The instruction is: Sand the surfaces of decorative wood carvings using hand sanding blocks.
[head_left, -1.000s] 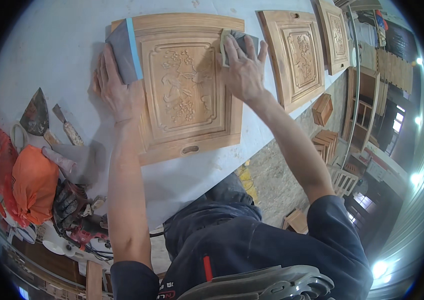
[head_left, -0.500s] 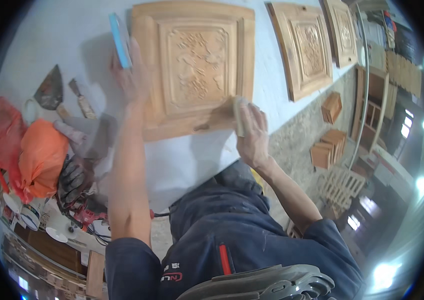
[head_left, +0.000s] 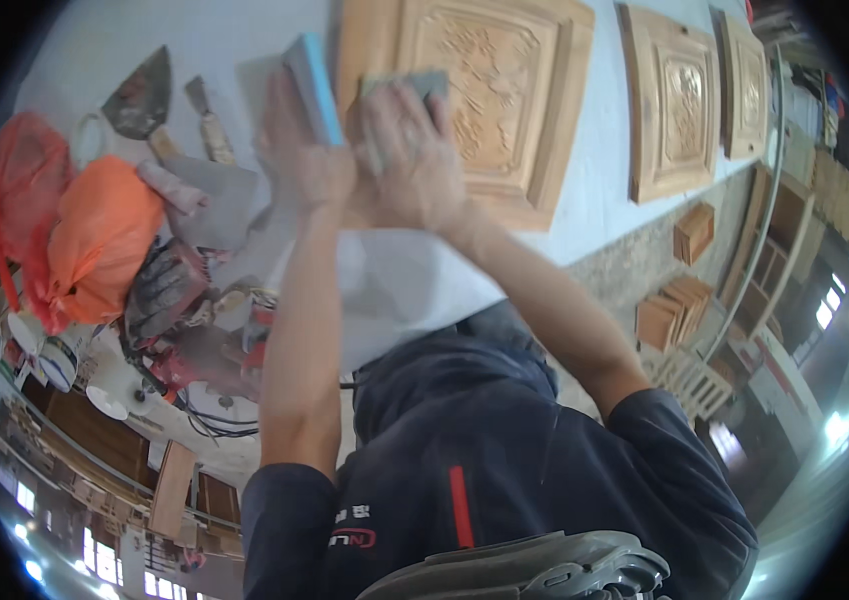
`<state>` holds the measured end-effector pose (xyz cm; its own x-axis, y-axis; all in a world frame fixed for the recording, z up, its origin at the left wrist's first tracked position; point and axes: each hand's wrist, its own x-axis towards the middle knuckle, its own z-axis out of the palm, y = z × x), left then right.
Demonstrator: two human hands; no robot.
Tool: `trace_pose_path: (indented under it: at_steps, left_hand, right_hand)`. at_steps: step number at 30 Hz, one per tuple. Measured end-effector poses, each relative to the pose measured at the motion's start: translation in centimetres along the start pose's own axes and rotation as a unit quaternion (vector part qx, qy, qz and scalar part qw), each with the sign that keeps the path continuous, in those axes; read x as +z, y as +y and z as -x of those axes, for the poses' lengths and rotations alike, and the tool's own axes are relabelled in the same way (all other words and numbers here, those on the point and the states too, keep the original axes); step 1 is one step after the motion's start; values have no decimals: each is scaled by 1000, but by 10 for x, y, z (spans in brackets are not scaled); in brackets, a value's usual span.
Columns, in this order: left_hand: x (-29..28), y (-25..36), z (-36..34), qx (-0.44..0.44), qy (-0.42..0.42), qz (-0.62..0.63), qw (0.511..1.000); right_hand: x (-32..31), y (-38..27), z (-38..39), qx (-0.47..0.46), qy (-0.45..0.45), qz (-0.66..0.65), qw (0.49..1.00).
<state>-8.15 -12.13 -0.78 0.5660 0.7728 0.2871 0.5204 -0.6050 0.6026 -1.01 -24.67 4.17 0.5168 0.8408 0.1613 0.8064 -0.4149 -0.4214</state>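
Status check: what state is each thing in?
Left hand: holding blue-edged block
Blue-edged block: held, tilted
Right hand: holding grey pad
Grey pad: on carved panel
Carved panel: face up
Middle panel: face up
Far panel: face up
Wide scraper: lying flat
Narrow scraper: lying flat
Orange bag: bulging
Red bag: crumpled

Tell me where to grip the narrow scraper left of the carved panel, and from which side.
Probably mid-handle, coming from the person's side: the narrow scraper lies with its handle toward the person and its blade pointing away.
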Motion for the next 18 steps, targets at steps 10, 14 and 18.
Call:
trace_pose_path:
  at_steps: [10,14,18]
  left_hand:
    - [2,7,-9,28,2,34,999]
    - [0,-2,-3,1,3,5,1000]
    - [-3,7,-8,-12,-15,20,1000]
  right_hand:
    - [-96,87,173,21,-127,117,985]
    - [-113,87,180,52,-128,139,981]
    - [-103,90,166,224,-22,40,974]
